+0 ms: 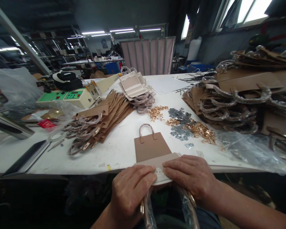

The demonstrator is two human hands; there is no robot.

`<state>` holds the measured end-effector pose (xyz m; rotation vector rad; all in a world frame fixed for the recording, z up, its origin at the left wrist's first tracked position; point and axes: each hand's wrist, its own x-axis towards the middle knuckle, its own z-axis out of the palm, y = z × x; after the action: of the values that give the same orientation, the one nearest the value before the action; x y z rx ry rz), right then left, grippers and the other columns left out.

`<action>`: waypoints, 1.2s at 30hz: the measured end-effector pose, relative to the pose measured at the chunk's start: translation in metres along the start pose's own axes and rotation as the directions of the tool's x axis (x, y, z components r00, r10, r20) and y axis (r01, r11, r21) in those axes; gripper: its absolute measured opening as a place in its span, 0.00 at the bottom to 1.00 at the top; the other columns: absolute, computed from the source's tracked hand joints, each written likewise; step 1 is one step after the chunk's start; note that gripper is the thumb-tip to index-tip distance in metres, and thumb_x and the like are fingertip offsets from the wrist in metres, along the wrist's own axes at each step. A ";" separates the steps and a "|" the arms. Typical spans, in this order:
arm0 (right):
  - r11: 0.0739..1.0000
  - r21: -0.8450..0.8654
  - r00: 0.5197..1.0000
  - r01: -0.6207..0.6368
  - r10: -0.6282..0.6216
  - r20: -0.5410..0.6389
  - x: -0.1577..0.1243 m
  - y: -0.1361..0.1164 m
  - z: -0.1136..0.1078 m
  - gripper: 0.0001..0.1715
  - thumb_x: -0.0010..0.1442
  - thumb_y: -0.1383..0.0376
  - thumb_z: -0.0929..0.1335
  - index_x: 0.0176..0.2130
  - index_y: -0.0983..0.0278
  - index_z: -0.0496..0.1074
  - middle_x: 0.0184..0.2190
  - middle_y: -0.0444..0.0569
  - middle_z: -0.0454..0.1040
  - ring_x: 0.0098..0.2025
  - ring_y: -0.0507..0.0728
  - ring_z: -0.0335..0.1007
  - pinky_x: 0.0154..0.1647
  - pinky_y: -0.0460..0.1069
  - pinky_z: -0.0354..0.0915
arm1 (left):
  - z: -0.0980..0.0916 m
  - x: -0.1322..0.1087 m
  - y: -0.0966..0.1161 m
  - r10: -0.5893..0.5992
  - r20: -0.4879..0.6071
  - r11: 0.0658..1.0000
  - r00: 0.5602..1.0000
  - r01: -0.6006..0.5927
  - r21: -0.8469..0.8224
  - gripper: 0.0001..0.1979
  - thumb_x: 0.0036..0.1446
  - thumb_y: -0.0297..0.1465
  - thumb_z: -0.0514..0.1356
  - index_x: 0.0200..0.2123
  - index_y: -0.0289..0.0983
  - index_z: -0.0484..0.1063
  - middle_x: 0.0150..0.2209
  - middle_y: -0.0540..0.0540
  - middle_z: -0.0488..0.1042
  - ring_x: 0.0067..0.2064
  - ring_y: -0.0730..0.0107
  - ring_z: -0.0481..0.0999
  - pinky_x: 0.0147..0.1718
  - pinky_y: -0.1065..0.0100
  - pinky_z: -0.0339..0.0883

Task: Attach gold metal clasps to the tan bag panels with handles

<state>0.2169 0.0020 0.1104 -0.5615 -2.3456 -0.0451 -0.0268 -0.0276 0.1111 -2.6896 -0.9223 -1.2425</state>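
Note:
A tan bag panel [150, 147] with a wrapped loop handle lies flat at the white table's near edge [85, 163]. Both my hands press and pinch its lighter folded flap [160, 172] over the edge. My left hand [131, 189] grips the flap's left side, fingers curled. My right hand [193, 176] lies on the flap's right side, fingers bent down on it. Plastic-wrapped handles [189, 206] hang below my hands.
Piles of gold [157, 113] and silver metal fittings [180, 122] lie beyond the panel. Stacks of brown panels with wrapped handles sit left [102, 119] and right [243, 95]. A green-topped machine [72, 97] stands far left. Clear plastic sheeting [250, 149] covers the right edge.

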 end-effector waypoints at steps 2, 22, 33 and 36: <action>1.000 0.010 1.000 -0.004 0.004 -0.002 0.000 0.000 0.001 0.15 0.76 0.63 0.61 0.47 0.68 0.73 0.42 0.52 0.80 0.37 0.56 0.75 0.36 0.52 0.61 | 0.001 0.000 0.001 -0.017 -0.002 1.000 1.000 0.017 -0.007 0.11 0.58 0.20 0.62 0.44 0.33 0.76 0.44 0.39 0.82 0.44 0.59 0.81 0.41 0.61 0.75; 0.995 0.072 0.993 -0.063 0.070 -0.098 -0.009 0.028 0.006 0.22 0.65 0.48 0.71 0.54 0.55 0.75 0.39 0.50 0.81 0.34 0.61 0.79 0.29 0.50 0.73 | -0.016 0.012 -0.001 -0.219 -0.073 0.965 0.973 0.206 -0.160 0.04 0.60 0.30 0.64 0.32 0.38 0.78 0.27 0.46 0.81 0.28 0.69 0.79 0.29 0.67 0.72; 0.002 0.820 0.686 -0.573 0.548 0.478 0.017 0.014 0.025 0.30 0.64 0.44 0.70 0.53 0.63 0.76 0.44 0.53 0.82 0.44 0.68 0.80 0.43 0.58 0.76 | -0.054 0.044 -0.069 -0.858 0.082 0.377 0.506 0.732 -0.568 0.23 0.44 0.40 0.75 0.40 0.35 0.78 0.31 0.48 0.79 0.30 0.70 0.76 0.30 0.71 0.68; -0.032 0.873 0.638 -0.486 0.670 0.380 0.009 0.022 0.052 0.30 0.61 0.46 0.73 0.51 0.65 0.76 0.44 0.53 0.81 0.45 0.66 0.78 0.48 0.58 0.74 | -0.020 0.033 -0.095 -0.901 0.006 0.348 0.433 0.733 -0.585 0.32 0.47 0.45 0.73 0.53 0.37 0.74 0.46 0.43 0.79 0.40 0.62 0.79 0.36 0.68 0.72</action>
<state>0.1868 0.0353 0.0746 -0.7920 -1.2823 1.6064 -0.0742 0.0620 0.1283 -2.0384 -2.3894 -2.2989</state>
